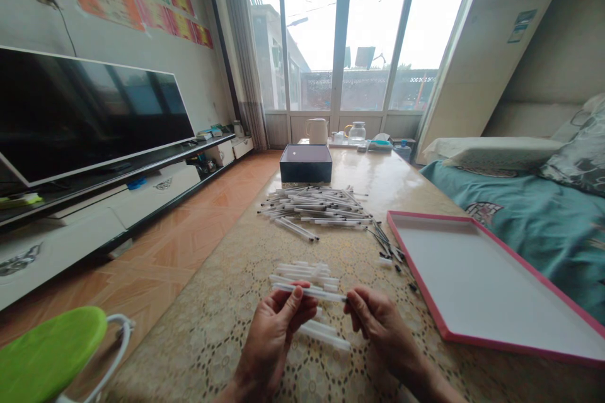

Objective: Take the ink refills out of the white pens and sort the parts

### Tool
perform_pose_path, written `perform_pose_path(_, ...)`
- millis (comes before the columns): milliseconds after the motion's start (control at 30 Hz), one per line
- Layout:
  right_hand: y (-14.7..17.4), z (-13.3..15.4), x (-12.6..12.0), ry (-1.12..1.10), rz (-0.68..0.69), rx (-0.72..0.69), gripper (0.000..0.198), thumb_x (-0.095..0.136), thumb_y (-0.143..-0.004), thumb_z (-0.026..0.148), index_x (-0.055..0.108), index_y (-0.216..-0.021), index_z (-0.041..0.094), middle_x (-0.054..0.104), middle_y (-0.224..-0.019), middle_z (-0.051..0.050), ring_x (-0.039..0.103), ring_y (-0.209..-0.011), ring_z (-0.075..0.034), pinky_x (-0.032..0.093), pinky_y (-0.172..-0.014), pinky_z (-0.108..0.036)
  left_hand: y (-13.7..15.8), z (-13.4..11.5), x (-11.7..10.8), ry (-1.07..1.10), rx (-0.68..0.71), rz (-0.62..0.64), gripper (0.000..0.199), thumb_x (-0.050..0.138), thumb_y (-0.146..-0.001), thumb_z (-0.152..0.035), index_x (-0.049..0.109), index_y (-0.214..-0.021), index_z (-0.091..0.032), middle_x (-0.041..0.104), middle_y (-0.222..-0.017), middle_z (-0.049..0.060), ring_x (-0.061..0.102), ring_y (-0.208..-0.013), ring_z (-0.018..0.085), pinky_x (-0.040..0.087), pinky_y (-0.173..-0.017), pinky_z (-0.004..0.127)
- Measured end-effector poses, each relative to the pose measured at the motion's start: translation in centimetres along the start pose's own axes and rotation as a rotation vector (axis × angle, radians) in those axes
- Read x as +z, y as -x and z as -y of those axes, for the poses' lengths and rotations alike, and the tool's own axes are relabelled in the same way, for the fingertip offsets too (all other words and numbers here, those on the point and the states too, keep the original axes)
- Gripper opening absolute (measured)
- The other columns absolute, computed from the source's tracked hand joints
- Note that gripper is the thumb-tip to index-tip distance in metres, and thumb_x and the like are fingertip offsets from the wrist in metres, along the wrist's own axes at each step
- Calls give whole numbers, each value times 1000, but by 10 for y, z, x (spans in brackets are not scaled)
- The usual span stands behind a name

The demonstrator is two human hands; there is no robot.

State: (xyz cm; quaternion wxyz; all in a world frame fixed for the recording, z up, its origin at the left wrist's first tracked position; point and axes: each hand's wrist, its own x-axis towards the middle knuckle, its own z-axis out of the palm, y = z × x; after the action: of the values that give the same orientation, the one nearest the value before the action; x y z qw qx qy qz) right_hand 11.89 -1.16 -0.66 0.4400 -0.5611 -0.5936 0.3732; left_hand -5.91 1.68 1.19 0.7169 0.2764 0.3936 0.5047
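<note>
- We sit at a long table [227, 321] with a patterned lace cover; it runs away from us toward the window [340, 31].
- To the left stands a dark TV [89, 113] on a low white cabinet; to the right lies a bed with a teal blanket [529, 227].
- On the table's right side lies a flat white tray [477, 277] with a pink rim, near our right hand.
- At the table's far end sits a dark box [305, 164], and behind it a white kettle [317, 131] and a glass jug [357, 132].
- In the middle of the table a big pile of pens [316, 204] lies spread out, between the box and our hands.
- Closer to us, a small heap of white tubes [305, 272] lies just beyond our fingers, and a few more rest under them.
- Our left hand [276, 327] pinches one clear pen tube [312, 292] between thumb and fingers, closed on its left end.
- Our right hand [378, 321] closes its fingertips on the tube's right end; the tube lies level, just above the table.
</note>
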Motion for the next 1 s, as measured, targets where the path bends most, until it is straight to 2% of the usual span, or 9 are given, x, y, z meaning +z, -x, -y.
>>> perform_pose_path(167, 0, 4, 0, -37, 4, -48, 29, 50, -85, 46, 55, -82, 17, 51, -64, 2, 46, -57, -11, 37, -52, -21, 0, -1, 0, 1, 19, -10, 23, 79, -61, -26, 72, -77, -12, 71, -66, 5, 66, -64, 14, 54, -66, 23)
perform_pose_path(367, -1, -1, 1, -31, 29, -1, 43, 37, -90, 49, 55, -68, 16, 51, -56, 2, 43, -46, -9, 34, -45, -20, -1, 1, -2, -1, 12, 0, 22, 78, -62, -26, 72, -78, -13, 71, -67, 5, 66, -64, 14, 54, -66, 22)
perform_pose_path(533, 0, 2, 1, -81, 31, -15, 32, 47, -86, 47, 55, -84, 17, 53, -61, 2, 44, -50, -10, 35, -47, -20, -1, 1, -2, -7, 20, 0, 21, 77, -63, -25, 72, -79, -12, 72, -67, 5, 67, -65, 14, 54, -67, 23)
perform_pose_path(700, 1, 1, 0, 27, 8, -24, 47, 35, -91, 50, 56, -66, 16, 53, -52, 2, 43, -45, -9, 34, -47, -21, -1, 1, -2, -18, 12, 3, 23, 77, -63, -26, 72, -81, -12, 72, -69, 6, 67, -66, 14, 54, -66, 22)
perform_pose_path(867, 1, 4, 0, -19, 20, -10, 34, 45, -86, 49, 57, -83, 17, 55, -58, 3, 46, -48, -10, 33, -45, -20, -1, 0, -2, -18, 24, -3, 22, 77, -63, -26, 72, -79, -13, 72, -69, 5, 66, -67, 14, 54, -68, 23)
perform_pose_path(1000, 0, 2, 1, 15, 12, -6, 46, 35, -90, 50, 57, -69, 16, 53, -51, 1, 44, -44, -10, 32, -44, -20, -2, 0, -1, -21, 12, 2, 23, 77, -62, -27, 72, -79, -12, 72, -67, 6, 66, -65, 14, 54, -66, 24)
